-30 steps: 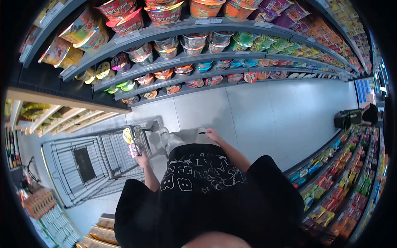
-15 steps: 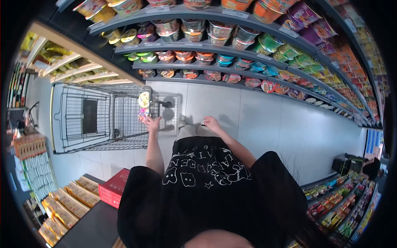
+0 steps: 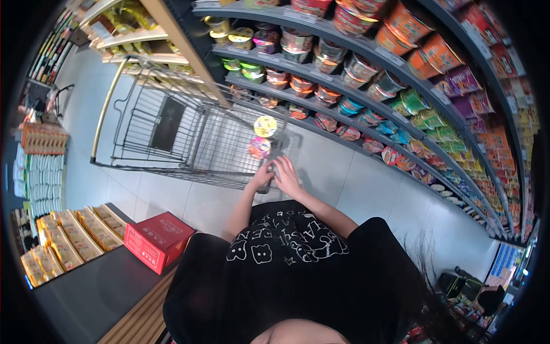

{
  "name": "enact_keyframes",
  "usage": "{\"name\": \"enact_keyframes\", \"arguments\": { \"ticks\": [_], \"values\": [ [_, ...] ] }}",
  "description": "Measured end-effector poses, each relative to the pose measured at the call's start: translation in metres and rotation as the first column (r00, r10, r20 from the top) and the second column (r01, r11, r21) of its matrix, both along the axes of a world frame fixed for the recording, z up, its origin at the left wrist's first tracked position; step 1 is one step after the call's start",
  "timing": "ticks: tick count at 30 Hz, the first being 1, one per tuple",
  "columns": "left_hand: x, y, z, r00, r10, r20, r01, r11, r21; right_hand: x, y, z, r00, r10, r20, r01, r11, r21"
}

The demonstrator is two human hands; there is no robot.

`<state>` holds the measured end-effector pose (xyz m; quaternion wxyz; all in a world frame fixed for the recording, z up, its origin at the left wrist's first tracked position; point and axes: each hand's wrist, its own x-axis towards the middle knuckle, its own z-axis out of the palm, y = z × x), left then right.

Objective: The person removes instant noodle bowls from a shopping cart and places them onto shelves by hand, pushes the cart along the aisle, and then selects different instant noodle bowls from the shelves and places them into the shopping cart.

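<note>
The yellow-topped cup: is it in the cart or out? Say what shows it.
In: the yellow-topped cup shows inside the cart's wire walls, beside the pink-topped cup.

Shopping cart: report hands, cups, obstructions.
Right hand open; left hand beside it, grip unclear. Yellow-lidded cup and pink-lidded cup in shopping cart. Red box clear of hands.

Beyond my hands (image 3: pixel 288 175) sit a yellow cup (image 3: pixel 265 126) and a pinkish cup (image 3: pixel 259 148); behind my hands, my black shirt (image 3: pixel 286 286) bears white line drawings.
</note>
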<state>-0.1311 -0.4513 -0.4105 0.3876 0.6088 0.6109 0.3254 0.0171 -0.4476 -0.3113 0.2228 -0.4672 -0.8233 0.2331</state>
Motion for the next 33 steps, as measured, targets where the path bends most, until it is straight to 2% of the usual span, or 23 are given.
{"name": "enact_keyframes", "arguments": {
  "ticks": [1, 2, 4, 5, 6, 8, 9, 10, 12, 14, 16, 17, 19, 20, 22, 24, 25, 27, 28, 30, 32, 33],
  "values": [
    [-0.018, -0.001, 0.014, 0.978, -0.09, 0.186, 0.13, 0.969, -0.212, -0.009, -0.002, 0.001, 0.998, 0.063, 0.0, -0.063, 0.998, 0.01],
    [-0.038, -0.002, 0.028, 0.915, -0.133, 0.382, 0.288, 0.878, -0.383, -0.017, -0.007, 0.001, 0.997, 0.076, -0.004, -0.076, 0.997, 0.009],
    [-0.087, -0.01, 0.073, 0.978, 0.024, 0.206, 0.033, 0.963, -0.267, -0.039, -0.019, 0.01, 0.954, 0.299, -0.031, -0.299, 0.933, -0.198],
    [-0.115, -0.014, 0.098, 0.987, 0.156, 0.048, -0.15, 0.982, -0.112, -0.049, -0.024, 0.008, 0.938, 0.312, -0.149, -0.343, 0.897, -0.278],
    [-0.149, -0.016, 0.106, 0.962, 0.269, -0.05, -0.26, 0.956, 0.133, -0.059, -0.031, -0.001, 0.935, 0.316, -0.16, -0.35, 0.896, -0.272],
    [-0.219, -0.025, 0.164, 0.873, 0.448, -0.193, -0.406, 0.887, 0.221, -0.074, -0.047, -0.023, 0.952, 0.306, -0.023, -0.279, 0.831, -0.481],
    [-0.265, -0.025, 0.174, 0.846, 0.455, -0.277, -0.291, 0.831, 0.474, -0.079, -0.053, -0.025, 0.969, 0.222, 0.109, -0.151, 0.88, -0.45],
    [-0.308, -0.024, 0.177, 0.73, 0.56, -0.391, -0.307, 0.781, 0.545, -0.082, -0.057, -0.027, 0.962, 0.135, 0.237, -0.029, 0.915, -0.402],
    [-0.366, -0.018, 0.225, 0.585, 0.601, -0.544, -0.254, 0.774, 0.581, -0.08, -0.064, -0.053, 0.939, -0.174, 0.298, 0.279, 0.891, -0.358],
    [-0.409, -0.008, 0.251, 0.404, 0.59, -0.699, -0.078, 0.784, 0.616, -0.065, -0.069, -0.047, 0.953, -0.222, 0.208, 0.249, 0.962, -0.11],
    [-0.444, 0.006, 0.252, 0.242, 0.595, -0.767, 0.034, 0.784, 0.619, -0.049, -0.072, -0.049, 0.943, -0.262, 0.204, 0.278, 0.959, -0.053],
    [-0.452, 0.01, 0.253, 0.237, 0.594, -0.769, 0.026, 0.787, 0.617, -0.042, -0.072, -0.04, 0.941, -0.247, 0.23, 0.273, 0.958, -0.087],
    [-0.454, 0.024, 0.255, 0.503, 0.413, -0.759, -0.296, 0.907, 0.298, -0.029, -0.074, -0.036, 0.938, -0.237, 0.253, 0.274, 0.954, -0.12],
    [-0.454, 0.031, 0.253, 0.504, 0.415, -0.757, -0.297, 0.907, 0.299, -0.019, -0.076, -0.039, 0.935, -0.247, 0.254, 0.288, 0.948, -0.136],
    [-0.448, 0.035, 0.244, 0.579, 0.356, -0.733, -0.241, 0.934, 0.263, -0.004, -0.085, -0.039, 0.932, -0.252, 0.262, 0.298, 0.941, -0.157],
    [-0.436, 0.033, 0.242, 0.62, 0.328, -0.713, -0.213, 0.945, 0.25, 0.004, -0.091, -0.034, 0.83, -0.321, 0.456, 0.439, 0.88, -0.181],
    [-0.431, 0.033, 0.241, 0.658, 0.298, -0.691, -0.178, 0.954, 0.242, 0.01, -0.093, -0.037, 0.827, -0.329, 0.455, 0.448, 0.876, -0.18],
    [-0.418, 0.031, 0.238, 0.708, 0.262, -0.656, -0.124, 0.96, 0.249, 0.02, -0.099, -0.039, 0.712, -0.345, 0.612, 0.558, 0.806, -0.195],
    [-0.411, 0.03, 0.236, 0.752, 0.229, -0.619, -0.081, 0.963, 0.257, 0.019, -0.102, -0.039, 0.705, -0.358, 0.612, 0.572, 0.798, -0.192],
    [-0.393, 0.029, 0.237, 0.771, 0.177, -0.612, -0.036, 0.971, 0.236, 0.018, -0.1, -0.035, 0.479, -0.399, 0.782, 0.74, 0.662, -0.116],
    [-0.372, 0.024, 0.244, 0.811, 0.073, -0.581, 0.022, 0.988, 0.155, -0.014, -0.084, 0.016, 0.493, -0.354, 0.795, 0.719, 0.68, -0.143],
    [-0.362, 0.023, 0.247, 0.814, 0.04, -0.579, 0.047, 0.99, 0.135, -0.035, -0.073, 0.043, 0.554, -0.466, 0.69, 0.745, 0.647, -0.162]
  ]
}}
